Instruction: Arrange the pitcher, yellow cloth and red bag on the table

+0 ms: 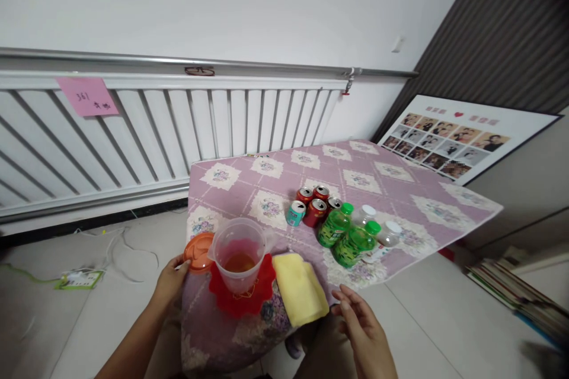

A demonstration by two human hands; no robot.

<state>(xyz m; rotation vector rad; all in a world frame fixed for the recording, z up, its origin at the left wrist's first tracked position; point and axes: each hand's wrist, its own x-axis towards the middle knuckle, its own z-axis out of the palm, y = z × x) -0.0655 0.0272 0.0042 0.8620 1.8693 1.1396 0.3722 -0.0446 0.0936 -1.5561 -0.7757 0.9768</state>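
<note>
Orange lid (198, 250) touched by left hand (171, 282) fingers, right hand (362, 323) fingers spread, pink note (87, 96) reading "361".

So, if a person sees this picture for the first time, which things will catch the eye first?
Probably the clear plastic jug with amber liquid, standing on a red paper doily at the near edge of the lilac patterned tablecloth, beside a folded yellow cloth. The left hand touches a round orange lid beside the jug; the right hand hovers open. Behind sit red drink cans and green plastic bottles.
</note>
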